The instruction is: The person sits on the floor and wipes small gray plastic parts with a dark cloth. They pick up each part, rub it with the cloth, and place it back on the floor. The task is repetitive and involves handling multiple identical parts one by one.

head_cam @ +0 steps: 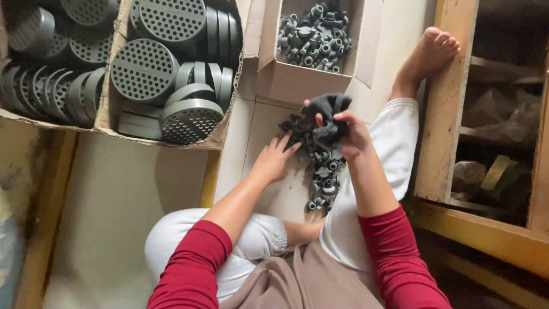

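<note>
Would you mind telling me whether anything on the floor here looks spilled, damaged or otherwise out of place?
A heap of small grey fittings lies loose on the floor, outside the small cardboard box that holds similar ones. The left hand rests at the heap; the right hand holds a dark cloth. Nothing looks broken.

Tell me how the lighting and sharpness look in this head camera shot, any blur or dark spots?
Head view: soft, even light on the pale floor, no glare; the wooden shelf at right sinks into deep shadow, its contents hard to make out; the right hand and its dark cloth look slightly blurred; the left hand and perforated grey discs are fairly sharp.
</note>
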